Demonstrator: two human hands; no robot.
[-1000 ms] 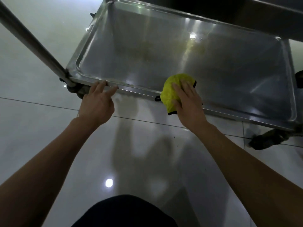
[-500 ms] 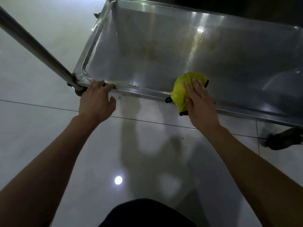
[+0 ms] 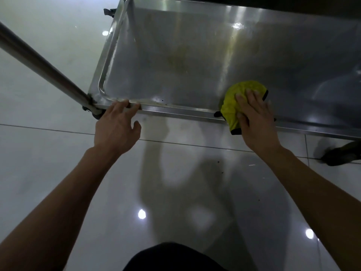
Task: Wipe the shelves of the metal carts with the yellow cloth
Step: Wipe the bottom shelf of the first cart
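Pressing the soft, limp yellow cloth [image 3: 237,103] flat, right hand [image 3: 256,122] fingers spread; left hand [image 3: 116,127] fingers curl on the shelf rim [image 3: 175,110].

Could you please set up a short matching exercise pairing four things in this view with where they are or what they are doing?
Things:
1. left hand
2. right hand
3. yellow cloth
4. cart wheel

States:
A. draped over the shelf's near rim
B. on the floor tiles, right edge of view
C. gripping the shelf rim near the corner post
D. pressed flat on the cloth

Pairs: 1-C, 2-D, 3-A, 4-B
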